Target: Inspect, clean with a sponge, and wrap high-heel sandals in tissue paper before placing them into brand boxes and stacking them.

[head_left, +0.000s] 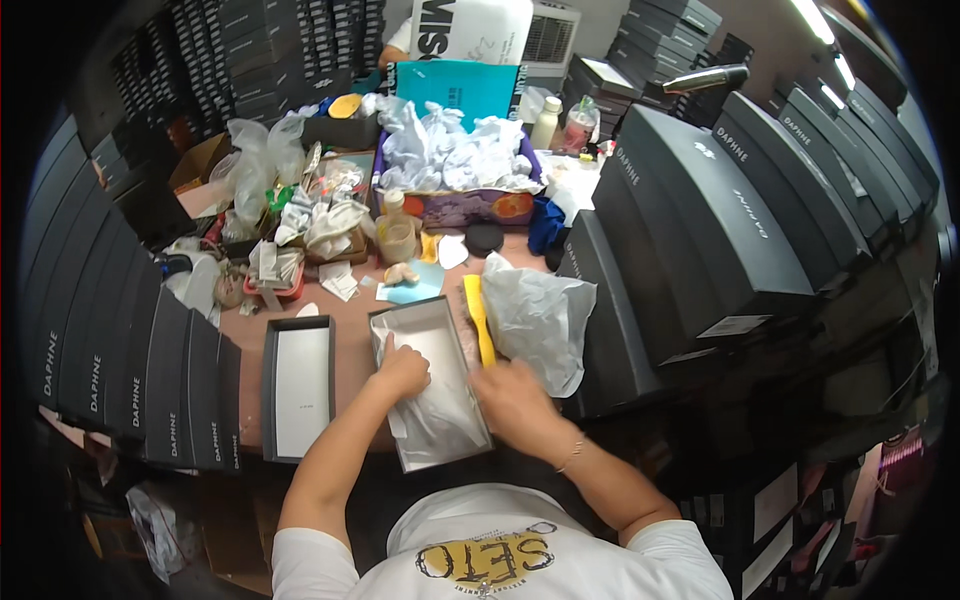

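Overlapping box, left edge: left hand (right hand opposite).

A white short-sleeved shirt is worn, printed with dark lettering over yellow; the right wrist is circled by a bracelet.
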{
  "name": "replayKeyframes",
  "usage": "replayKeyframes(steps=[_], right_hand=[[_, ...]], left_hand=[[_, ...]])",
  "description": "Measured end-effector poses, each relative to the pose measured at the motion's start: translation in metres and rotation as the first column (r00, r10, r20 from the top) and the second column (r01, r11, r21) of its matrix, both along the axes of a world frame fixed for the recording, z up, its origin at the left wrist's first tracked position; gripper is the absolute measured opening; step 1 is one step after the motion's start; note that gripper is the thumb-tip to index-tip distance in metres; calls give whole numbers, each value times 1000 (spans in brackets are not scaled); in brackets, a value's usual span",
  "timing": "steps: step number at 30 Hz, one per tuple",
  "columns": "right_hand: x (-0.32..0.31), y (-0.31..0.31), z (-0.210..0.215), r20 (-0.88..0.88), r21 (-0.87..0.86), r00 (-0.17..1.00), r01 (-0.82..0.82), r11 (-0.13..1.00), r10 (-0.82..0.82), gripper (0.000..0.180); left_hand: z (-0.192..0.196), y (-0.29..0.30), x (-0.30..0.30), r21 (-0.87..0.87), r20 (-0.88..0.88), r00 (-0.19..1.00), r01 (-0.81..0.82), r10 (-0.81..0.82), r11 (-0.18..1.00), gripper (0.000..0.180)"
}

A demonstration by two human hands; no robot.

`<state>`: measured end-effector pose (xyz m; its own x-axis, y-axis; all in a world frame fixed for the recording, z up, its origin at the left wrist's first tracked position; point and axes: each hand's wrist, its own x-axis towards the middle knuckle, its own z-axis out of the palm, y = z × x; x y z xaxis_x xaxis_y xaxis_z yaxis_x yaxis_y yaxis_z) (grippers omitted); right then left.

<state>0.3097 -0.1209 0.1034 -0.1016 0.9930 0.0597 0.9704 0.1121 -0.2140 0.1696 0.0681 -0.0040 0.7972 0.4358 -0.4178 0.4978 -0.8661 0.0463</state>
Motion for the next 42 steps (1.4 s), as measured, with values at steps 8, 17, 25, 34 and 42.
replayKeyframes(steps=[8, 17, 25, 34, 42], right_hand=[[96, 49, 60, 437, 151, 800, 386, 910, -412, 30], [34, 63, 105, -223, 570, 974, 170, 804, -48, 20], [-26, -34, 56, -979, -162, 205, -690, 705, -24, 18], [33, -42, 13, -972, -52, 234, -210, 976, -2, 78], [-2, 2, -22, -627, 83, 766, 249, 965, -144, 80]], left_hand=[[28, -49, 39, -745, 618, 439, 60, 652, 665, 33], [74, -105, 75, -710, -547, 360, 277, 756, -647, 55], [9, -73, 29, -971, 186, 181, 184, 966, 152, 61], [153, -17, -88, -556, 726, 467, -32, 504, 830, 98], [13, -56, 46, -890, -14, -395, 423, 919, 168, 63]])
